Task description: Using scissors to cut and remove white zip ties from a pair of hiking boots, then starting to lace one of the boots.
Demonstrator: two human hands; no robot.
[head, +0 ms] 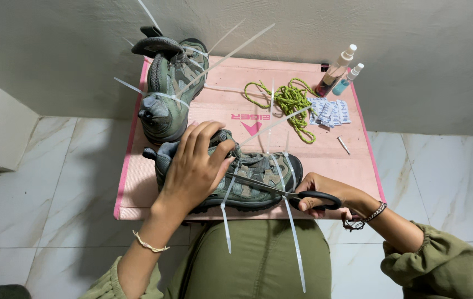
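A grey-green hiking shoe [247,180] lies on its side, toe pointing right, threaded with long white plastic cable ties [292,232]. Black-handled steel scissors [286,192] lie across it, blades parted around one tie.

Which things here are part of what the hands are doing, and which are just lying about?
In use:
left hand on near shoe
right hand with scissors
cable ties

Lying about:
far shoe
green lace
two spray bottles
sachets
pink table

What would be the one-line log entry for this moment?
left hand: grips shoe | right hand: holds scissors | blades at zip tie
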